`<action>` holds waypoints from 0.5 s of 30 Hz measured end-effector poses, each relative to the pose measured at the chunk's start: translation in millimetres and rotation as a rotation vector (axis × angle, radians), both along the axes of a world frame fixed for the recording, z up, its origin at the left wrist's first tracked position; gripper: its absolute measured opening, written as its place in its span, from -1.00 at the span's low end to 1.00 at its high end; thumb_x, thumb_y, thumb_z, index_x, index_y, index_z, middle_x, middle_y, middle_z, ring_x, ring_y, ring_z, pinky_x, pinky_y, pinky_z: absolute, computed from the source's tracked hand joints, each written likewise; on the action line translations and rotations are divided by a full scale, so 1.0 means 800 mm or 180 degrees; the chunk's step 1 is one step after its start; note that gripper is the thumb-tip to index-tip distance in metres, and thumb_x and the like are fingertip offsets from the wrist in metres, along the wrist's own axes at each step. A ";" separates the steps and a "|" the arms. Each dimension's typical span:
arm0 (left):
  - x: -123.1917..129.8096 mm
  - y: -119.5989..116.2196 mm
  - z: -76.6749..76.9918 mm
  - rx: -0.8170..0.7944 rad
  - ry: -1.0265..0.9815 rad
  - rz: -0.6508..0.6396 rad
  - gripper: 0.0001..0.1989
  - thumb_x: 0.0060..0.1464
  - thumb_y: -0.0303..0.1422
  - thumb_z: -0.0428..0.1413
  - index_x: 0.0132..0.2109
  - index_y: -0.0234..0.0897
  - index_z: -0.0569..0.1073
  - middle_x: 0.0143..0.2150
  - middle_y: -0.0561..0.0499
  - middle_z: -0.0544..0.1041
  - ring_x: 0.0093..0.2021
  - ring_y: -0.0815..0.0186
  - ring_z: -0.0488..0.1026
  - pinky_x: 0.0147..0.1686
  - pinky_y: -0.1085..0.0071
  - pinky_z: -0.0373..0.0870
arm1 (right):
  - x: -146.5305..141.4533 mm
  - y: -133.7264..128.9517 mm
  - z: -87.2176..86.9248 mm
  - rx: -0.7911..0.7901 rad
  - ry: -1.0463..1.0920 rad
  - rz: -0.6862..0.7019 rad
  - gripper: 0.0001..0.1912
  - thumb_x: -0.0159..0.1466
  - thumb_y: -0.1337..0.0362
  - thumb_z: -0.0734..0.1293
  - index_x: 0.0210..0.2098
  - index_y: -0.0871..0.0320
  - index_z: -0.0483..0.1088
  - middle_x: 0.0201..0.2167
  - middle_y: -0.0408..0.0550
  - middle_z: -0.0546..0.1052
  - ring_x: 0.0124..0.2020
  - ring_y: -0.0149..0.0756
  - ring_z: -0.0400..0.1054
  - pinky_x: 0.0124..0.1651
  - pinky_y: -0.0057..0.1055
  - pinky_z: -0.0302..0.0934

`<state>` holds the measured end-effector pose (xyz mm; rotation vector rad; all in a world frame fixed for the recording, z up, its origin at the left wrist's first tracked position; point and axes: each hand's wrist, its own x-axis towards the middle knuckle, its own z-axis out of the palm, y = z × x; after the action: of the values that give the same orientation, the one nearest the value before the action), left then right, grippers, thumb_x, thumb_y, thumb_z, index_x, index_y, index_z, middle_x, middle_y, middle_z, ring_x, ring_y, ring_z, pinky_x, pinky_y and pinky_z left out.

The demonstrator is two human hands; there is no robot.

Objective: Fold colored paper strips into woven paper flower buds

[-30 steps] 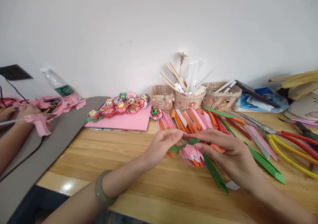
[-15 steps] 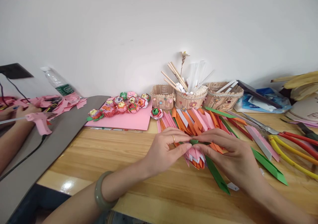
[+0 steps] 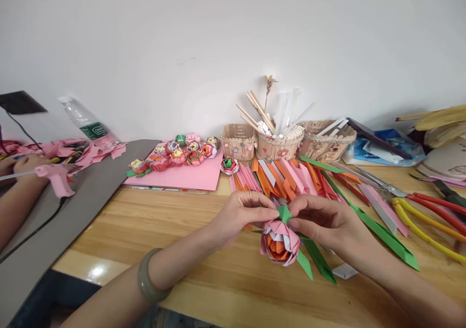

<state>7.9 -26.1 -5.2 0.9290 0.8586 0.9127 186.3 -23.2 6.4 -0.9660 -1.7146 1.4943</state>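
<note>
A paper flower (image 3: 279, 243) with pink and white outer petals and an orange middle hangs between my hands, its open face turned toward me. My left hand (image 3: 238, 219), with a ring on a finger, pinches the left side of a green folded paper piece (image 3: 284, 213) at the flower's upper edge. From the right, my right hand (image 3: 324, 221) grips the same green piece between thumb and fingers. Green strips (image 3: 319, 262) stick out below and beside the flower. Folded pink, orange and white strips (image 3: 287, 177) lie behind my hands.
Several finished paper flowers (image 3: 178, 156) rest on pink paper (image 3: 174, 178). Decorated baskets (image 3: 238, 143) line the wall. Scissors (image 3: 393, 189) and yellow-handled tools (image 3: 422, 228) lie at right. At left, another person's hands (image 3: 31, 165) are near a pink glue gun (image 3: 58, 178).
The flower has tilted so its orange middle faces me, and it hangs lower. The green piece shows more between my fingers. My right hand has shifted slightly.
</note>
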 end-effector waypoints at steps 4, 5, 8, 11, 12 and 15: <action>-0.001 0.003 -0.002 0.0140 0.0147 -0.0129 -0.79 -0.30 -0.37 0.27 -0.48 -0.37 0.43 -0.54 0.08 0.45 -0.54 0.49 0.34 -0.49 0.52 0.25 | -0.001 0.000 -0.001 -0.0196 -0.0032 -0.0070 -0.88 0.07 0.24 0.37 -0.46 0.16 0.38 -0.53 -0.19 0.43 -0.50 -0.45 0.30 -0.43 -0.52 0.22; -0.001 0.004 -0.002 0.0195 0.0205 -0.0172 -0.80 -0.29 -0.37 0.27 -0.48 -0.37 0.42 -0.54 0.08 0.45 -0.55 0.49 0.34 -0.49 0.52 0.25 | -0.001 0.000 0.000 -0.0264 -0.0053 -0.0058 -0.87 0.06 0.23 0.38 -0.43 0.15 0.39 -0.51 -0.17 0.46 -0.49 -0.43 0.32 -0.42 -0.51 0.24; -0.002 0.005 -0.003 0.0351 0.0316 -0.0266 -0.82 -0.25 -0.37 0.25 -0.49 -0.38 0.41 -0.54 0.07 0.45 -0.55 0.49 0.34 -0.51 0.53 0.26 | -0.001 0.000 0.002 -0.0358 -0.0202 0.0004 -0.82 0.03 0.19 0.38 -0.41 0.17 0.42 -0.48 -0.12 0.50 -0.47 -0.39 0.36 -0.40 -0.47 0.27; -0.003 0.004 -0.003 0.0388 0.0363 -0.0295 -0.82 -0.23 -0.37 0.24 -0.50 -0.38 0.41 -0.55 0.07 0.45 -0.56 0.49 0.34 -0.53 0.53 0.26 | -0.001 0.001 0.003 -0.0209 -0.0378 0.0026 -0.80 0.04 0.15 0.38 -0.46 0.18 0.43 -0.50 -0.11 0.50 -0.49 -0.38 0.37 -0.41 -0.47 0.28; -0.003 0.004 -0.002 0.0382 0.0394 -0.0298 -0.82 -0.23 -0.37 0.23 -0.50 -0.38 0.40 -0.56 0.07 0.44 -0.57 0.50 0.34 -0.53 0.54 0.26 | -0.001 0.001 0.003 -0.0143 -0.0429 0.0024 -0.80 0.04 0.14 0.37 -0.47 0.18 0.43 -0.51 -0.11 0.50 -0.49 -0.38 0.36 -0.41 -0.47 0.28; -0.004 0.004 0.001 0.0368 0.0538 -0.0318 -0.83 -0.23 -0.38 0.23 -0.50 -0.39 0.41 -0.58 0.08 0.43 -0.58 0.51 0.33 -0.54 0.55 0.24 | 0.000 0.001 0.002 0.0035 -0.0529 0.0021 -0.81 0.07 0.16 0.35 -0.48 0.18 0.43 -0.53 -0.12 0.49 -0.50 -0.39 0.35 -0.43 -0.47 0.26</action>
<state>4.7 -22.6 -4.5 1.1520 0.9013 0.8123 186.2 -22.6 8.3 -1.1063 -1.8416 1.4417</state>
